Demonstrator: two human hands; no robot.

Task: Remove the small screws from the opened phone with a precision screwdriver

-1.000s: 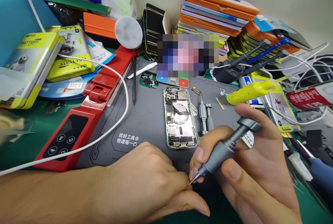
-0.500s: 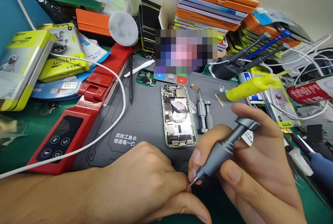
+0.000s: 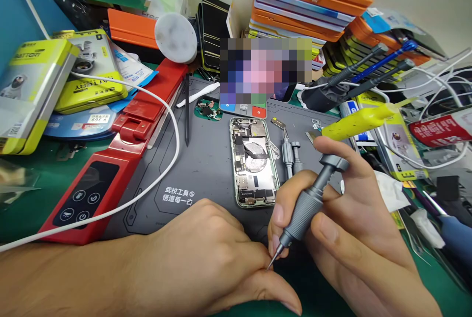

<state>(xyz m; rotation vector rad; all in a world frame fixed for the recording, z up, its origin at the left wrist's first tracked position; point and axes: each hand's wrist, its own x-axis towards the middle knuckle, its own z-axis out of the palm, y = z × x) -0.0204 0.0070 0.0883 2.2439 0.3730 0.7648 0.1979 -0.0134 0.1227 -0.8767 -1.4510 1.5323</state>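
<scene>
In the head view, the right hand (image 3: pixel 357 238) grips a grey precision screwdriver (image 3: pixel 303 215), its tip at the fold between thumb and forefinger of the left hand (image 3: pixel 206 258); that hand curls inward, and I cannot tell whether it pinches anything. A slip under pressure could prick the left thumb. The screwdriver looks metallic, knurled, fine-tipped and flat-capped, tilted near an opened smartphone (image 3: pixel 255 159)
</scene>
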